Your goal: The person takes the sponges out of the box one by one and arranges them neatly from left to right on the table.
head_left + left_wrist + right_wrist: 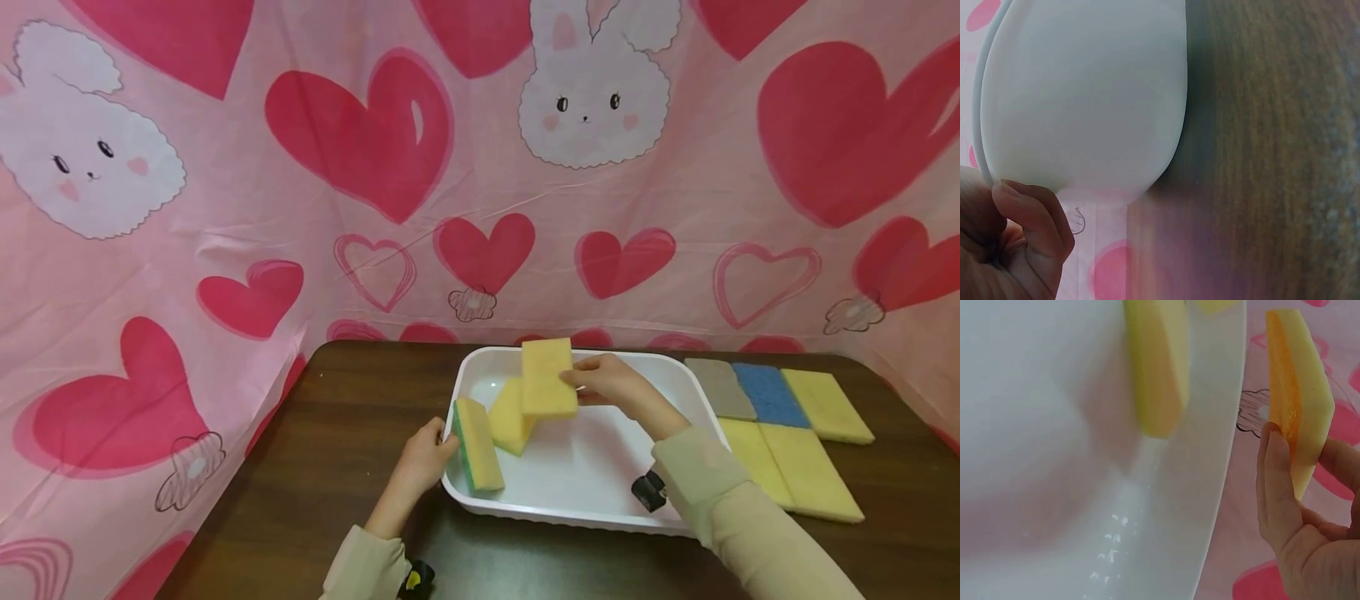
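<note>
A yellow sponge [547,377] is pinched at its right edge between the thumb and fingers of my right hand [611,385], held up over the back of a white plastic tub [562,518]. In the right wrist view that sponge [1316,387] shows an orange scouring side. My left hand [422,457] grips the tub's left rim, its fingers curled at the edge in the left wrist view. Inside the tub, a yellow sponge with a green side [480,450] leans at the left wall. Another yellow sponge [508,417] stands behind it, partly hidden by the held one.
Right of the tub, several sponges lie side by side on the dark wooden table [360,400]: a grey one [720,388], a blue one [774,394] and yellow ones [813,471]. A pink cloth [480,183] with hearts and rabbits hangs behind the table.
</note>
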### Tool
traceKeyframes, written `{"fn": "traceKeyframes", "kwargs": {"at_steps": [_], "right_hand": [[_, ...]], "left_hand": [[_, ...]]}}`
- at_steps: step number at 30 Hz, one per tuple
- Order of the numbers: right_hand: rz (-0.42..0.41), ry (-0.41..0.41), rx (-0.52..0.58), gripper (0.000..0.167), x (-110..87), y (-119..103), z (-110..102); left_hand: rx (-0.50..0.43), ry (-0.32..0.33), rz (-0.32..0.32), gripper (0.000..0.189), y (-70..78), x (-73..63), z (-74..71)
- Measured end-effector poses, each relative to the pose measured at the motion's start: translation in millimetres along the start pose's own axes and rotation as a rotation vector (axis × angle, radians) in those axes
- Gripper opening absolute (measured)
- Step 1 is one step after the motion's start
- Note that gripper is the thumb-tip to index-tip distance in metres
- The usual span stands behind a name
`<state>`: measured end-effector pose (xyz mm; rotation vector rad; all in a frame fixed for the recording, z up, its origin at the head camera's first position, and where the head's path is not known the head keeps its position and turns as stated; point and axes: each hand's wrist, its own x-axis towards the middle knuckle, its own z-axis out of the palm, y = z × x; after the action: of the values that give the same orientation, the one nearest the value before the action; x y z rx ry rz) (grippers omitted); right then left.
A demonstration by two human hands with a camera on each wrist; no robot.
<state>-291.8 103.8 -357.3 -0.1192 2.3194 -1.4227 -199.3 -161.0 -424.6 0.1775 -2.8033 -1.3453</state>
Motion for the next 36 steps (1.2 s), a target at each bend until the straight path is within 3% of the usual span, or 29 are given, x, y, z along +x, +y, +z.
{"fn": "traceKeyframes", "kwargs": {"at_steps": [7, 14, 20, 25, 36], "right_hand": [[-0.036, 0.022, -0.006, 0.061, -14.4, 1, -20], [0.003, 0.074, -0.005, 0.073, -30.4, 6, -40], [0.015, 0.114, -0.039, 0.082, -43.8, 20, -60], [-0.022, 0.091, -0.072, 0.081, -56.3, 33, -86], [-0.031, 0.109, -0.024, 0.081, -80.6, 69, -133]], "left_hand": [[-0.005, -0.006, 0.001, 0.012, 0.4, -1.3, 1.1], [-0.009, -0.011, -0.005, 0.011, -2.4, -1.1, 4.0], [-0.011, -0.016, -0.008, 0.01, -2.0, -1.7, 3.8], [-0.019, -0.018, -0.008, 0.01, -0.6, -2.9, 3.5], [-0.021, -0.015, -0.002, 0.01, 2.7, -4.1, 2.7]]}}
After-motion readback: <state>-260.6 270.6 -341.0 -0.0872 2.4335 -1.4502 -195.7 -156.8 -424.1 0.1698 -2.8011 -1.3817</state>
